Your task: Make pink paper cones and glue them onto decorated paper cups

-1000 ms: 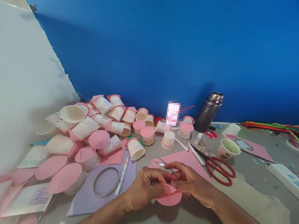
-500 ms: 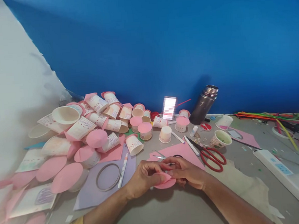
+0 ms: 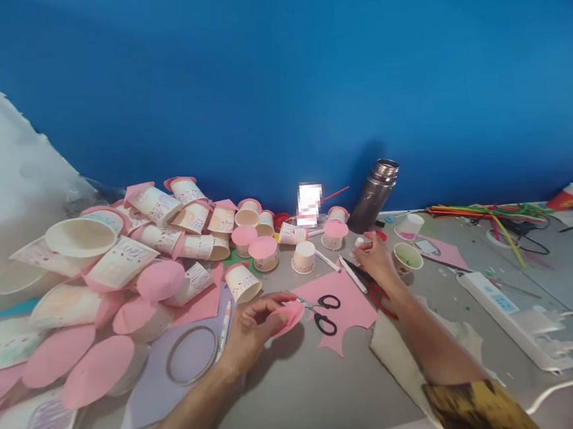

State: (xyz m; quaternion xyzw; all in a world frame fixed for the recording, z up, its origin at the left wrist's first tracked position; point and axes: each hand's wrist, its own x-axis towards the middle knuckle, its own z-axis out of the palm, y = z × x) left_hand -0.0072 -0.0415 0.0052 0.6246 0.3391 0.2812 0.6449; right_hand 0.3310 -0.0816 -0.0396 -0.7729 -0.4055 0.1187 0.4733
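Observation:
My left hand (image 3: 250, 326) pinches a small pink paper disc (image 3: 288, 315), folded into a shallow cone, just above the table. My right hand (image 3: 375, 262) is stretched forward, its fingers closed round a small white glue bottle (image 3: 359, 241) near the steel flask (image 3: 376, 191). Black-handled scissors (image 3: 324, 311) lie on a pink paper sheet (image 3: 345, 299) between my hands. Red scissors (image 3: 378, 298) show partly under my right wrist.
A heap of paper cups with pink lids (image 3: 169, 237) fills the left side. A metal ring (image 3: 191, 354) and a marker (image 3: 224, 325) lie on lilac paper. A green-lined cup (image 3: 407, 256), a white power strip (image 3: 496, 300) and coloured pipe cleaners (image 3: 485, 212) are at the right.
My right hand left the pink disc and reached forward to the glue bottle. My left hand alone now holds the disc. The black scissors are uncovered, and the view has swung right.

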